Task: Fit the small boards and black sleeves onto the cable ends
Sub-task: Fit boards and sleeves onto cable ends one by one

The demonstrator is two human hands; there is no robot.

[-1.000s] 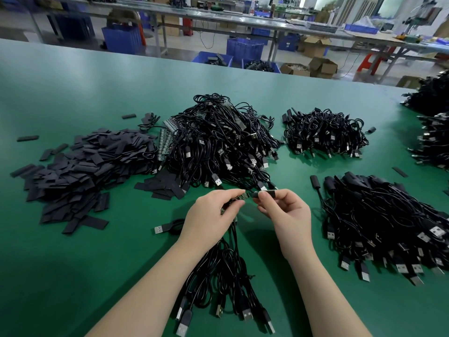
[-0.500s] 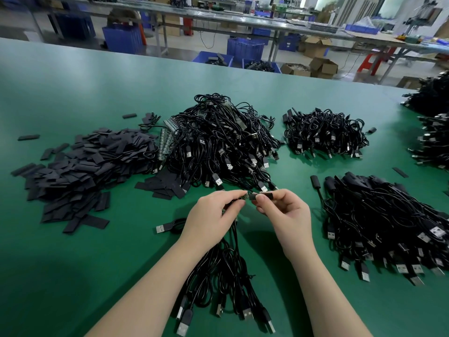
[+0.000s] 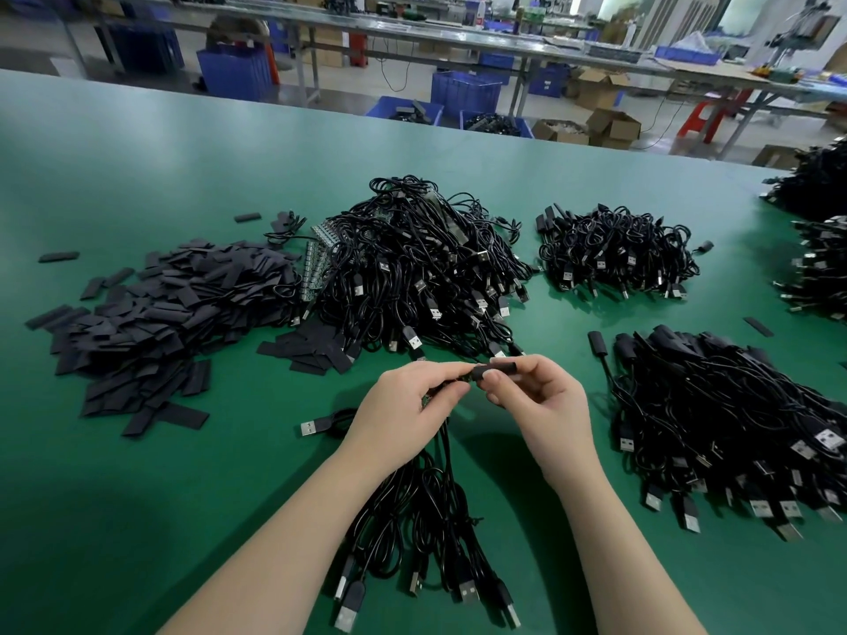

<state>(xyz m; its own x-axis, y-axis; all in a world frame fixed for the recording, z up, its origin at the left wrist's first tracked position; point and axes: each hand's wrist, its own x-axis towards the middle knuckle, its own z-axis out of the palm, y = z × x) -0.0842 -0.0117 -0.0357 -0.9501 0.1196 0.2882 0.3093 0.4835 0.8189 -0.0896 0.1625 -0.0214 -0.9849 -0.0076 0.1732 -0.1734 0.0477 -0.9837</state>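
I see both hands raised just over the green mat (image 3: pixel 137 474), meeting at the middle. My right hand (image 3: pixel 545 405) pinches a short black sleeve (image 3: pixel 497 369), a matte flattened tube, between thumb and forefinger, the other fingers curled under. My left hand (image 3: pixel 403 405) has its fingers closed round a cable end; a sliver of the small board (image 3: pixel 463 383) shows between its fingertips and touches the sleeve's mouth. How far the board sits inside I cannot tell.

From the left hand a bundle of thin glossy cables (image 3: pixel 426 511) hangs toward me, ending in flat metal USB plugs (image 3: pixel 467 591) lying on the mat.

To the left lies a loose heap of flat sleeves (image 3: pixel 151 313), dull and rectangular. Behind the hands a tall tangle of cables (image 3: pixel 421 268) rises, with a strip of joined boards (image 3: pixel 316 263) leaning at its left edge. A smaller coiled pile (image 3: pixel 614 249) sits farther right, and a spread of sleeved cables (image 3: pixel 733 405) lies just beside my right hand.
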